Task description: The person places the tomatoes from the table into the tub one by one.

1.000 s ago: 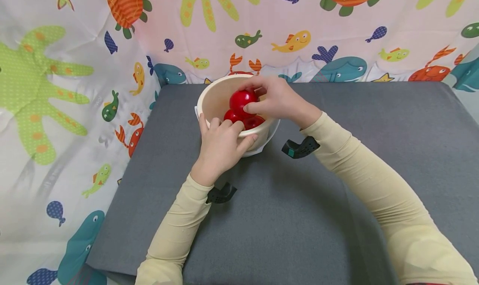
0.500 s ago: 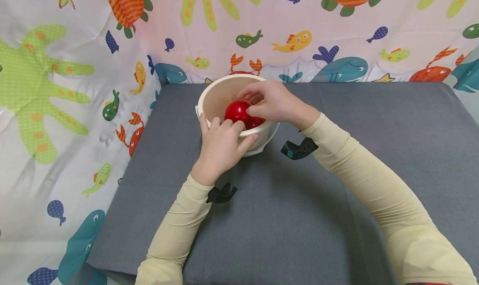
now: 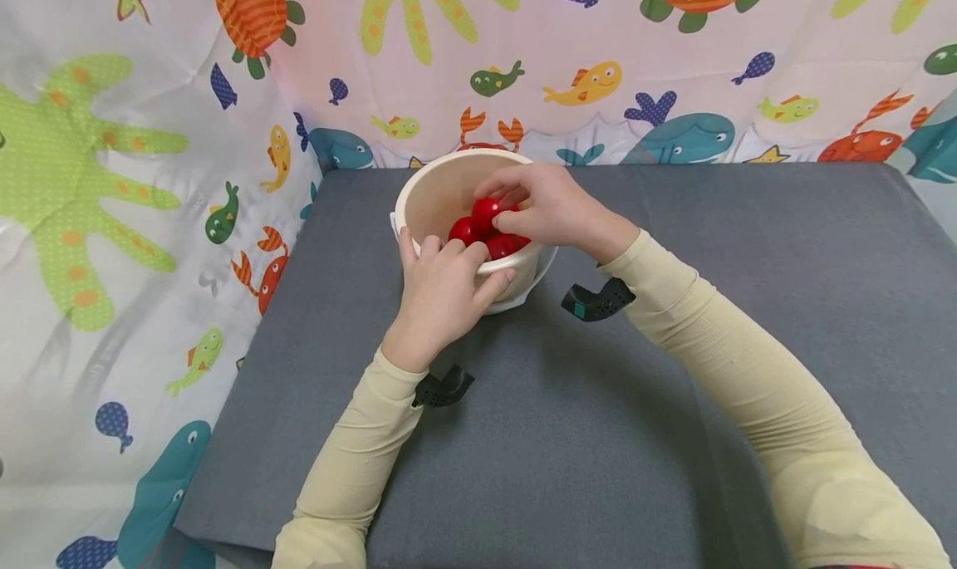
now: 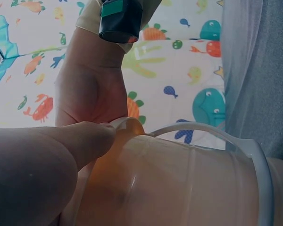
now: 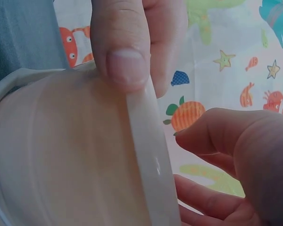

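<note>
A cream plastic bucket (image 3: pixel 437 191) with a white handle stands on the grey table. My left hand (image 3: pixel 441 299) grips its near rim, fingers hooked over the edge and thumb (image 5: pixel 127 68) on the outside wall. Several glossy round red balls lie inside. My right hand (image 3: pixel 549 203) reaches in over the right side of the rim, thumb and fingers curled about one red ball (image 3: pixel 485 215). Beside it show another red ball (image 3: pixel 463 231) and one lower down (image 3: pixel 503 246). In both wrist views the bucket wall (image 4: pixel 170 183) hides the balls.
The grey table (image 3: pixel 568 436) stretches to the right and toward the front. A curtain (image 3: pixel 449 79) printed with sea animals hangs behind and along the left side. Each wrist wears a black camera mount (image 3: pixel 598 299). The bucket's handle (image 4: pixel 262 179) hangs against its outer side.
My right hand has lowered a red ball from near the rim onto the others. The balls have shifted, with one now between its fingers. My left hand stays on the rim.
</note>
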The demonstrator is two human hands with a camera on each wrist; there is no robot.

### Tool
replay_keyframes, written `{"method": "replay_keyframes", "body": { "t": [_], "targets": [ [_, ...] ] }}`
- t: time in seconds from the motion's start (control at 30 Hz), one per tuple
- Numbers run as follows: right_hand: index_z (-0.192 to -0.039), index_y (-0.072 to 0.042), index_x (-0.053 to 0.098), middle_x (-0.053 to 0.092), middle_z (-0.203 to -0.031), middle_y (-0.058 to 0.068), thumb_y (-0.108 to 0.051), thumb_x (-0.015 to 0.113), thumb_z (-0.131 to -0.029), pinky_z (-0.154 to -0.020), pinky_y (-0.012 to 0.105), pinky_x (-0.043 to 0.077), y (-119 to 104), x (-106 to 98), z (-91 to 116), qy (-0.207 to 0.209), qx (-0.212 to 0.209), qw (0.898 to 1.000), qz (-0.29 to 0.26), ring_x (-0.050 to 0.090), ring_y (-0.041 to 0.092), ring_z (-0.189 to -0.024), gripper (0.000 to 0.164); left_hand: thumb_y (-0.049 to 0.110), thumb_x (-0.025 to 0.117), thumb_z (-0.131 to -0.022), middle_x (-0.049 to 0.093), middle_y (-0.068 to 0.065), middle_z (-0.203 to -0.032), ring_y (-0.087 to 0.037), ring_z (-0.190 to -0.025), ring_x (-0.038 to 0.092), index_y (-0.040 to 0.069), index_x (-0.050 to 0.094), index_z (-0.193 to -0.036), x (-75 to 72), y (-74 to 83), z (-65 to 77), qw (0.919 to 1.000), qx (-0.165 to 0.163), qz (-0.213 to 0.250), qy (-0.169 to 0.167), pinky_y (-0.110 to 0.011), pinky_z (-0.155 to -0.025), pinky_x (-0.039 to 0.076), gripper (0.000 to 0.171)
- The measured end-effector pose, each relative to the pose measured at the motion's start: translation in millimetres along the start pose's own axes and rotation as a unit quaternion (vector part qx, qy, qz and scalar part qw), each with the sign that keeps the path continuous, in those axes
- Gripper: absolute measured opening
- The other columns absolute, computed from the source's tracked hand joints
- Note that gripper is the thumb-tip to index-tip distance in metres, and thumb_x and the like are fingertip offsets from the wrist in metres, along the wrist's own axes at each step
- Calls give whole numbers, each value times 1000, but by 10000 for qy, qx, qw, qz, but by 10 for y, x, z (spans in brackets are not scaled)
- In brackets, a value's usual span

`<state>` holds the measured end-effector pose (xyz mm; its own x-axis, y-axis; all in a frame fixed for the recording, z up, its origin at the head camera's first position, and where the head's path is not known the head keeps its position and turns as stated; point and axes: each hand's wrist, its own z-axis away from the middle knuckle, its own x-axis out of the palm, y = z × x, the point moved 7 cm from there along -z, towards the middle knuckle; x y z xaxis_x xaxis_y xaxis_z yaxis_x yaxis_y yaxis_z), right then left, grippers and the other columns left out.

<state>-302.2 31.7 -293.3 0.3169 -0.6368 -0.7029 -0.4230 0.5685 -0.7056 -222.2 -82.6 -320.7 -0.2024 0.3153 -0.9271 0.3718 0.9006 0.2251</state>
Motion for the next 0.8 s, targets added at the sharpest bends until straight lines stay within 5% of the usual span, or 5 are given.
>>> {"method": "replay_keyframes", "body": {
  "t": [0.3,0.63,0.8],
  "targets": [
    [-130,-10,66,68,-132,13,-11,66,-90,-93,48,59,71,-106,92,345,267,9985,-345,68,30,-117,41,45,66,-95,74,-12,-100,-37,-102,62,12,74,-106,-9,7,1,10000,-4,-68,13,-75,-114,18,35],
    [-135,-12,64,67,-135,10,-20,67,-94,-95,52,57,301,-542,467,1264,495,9895,-498,64,26,-122,42,45,67,-94,73,-11,-97,-35,-100,61,13,74,-104,-5,15,0,10000,-60,8,7,-74,-115,16,35],
    [-137,-15,64,66,-134,9,-26,68,-96,-88,29,57,488,-729,693,1522,841,9837,-464,63,22,-121,43,45,67,-94,72,-11,-96,-35,-100,60,13,73,-102,-6,5,5,9999,-100,63,8,-74,-116,15,34]
  ]
}}
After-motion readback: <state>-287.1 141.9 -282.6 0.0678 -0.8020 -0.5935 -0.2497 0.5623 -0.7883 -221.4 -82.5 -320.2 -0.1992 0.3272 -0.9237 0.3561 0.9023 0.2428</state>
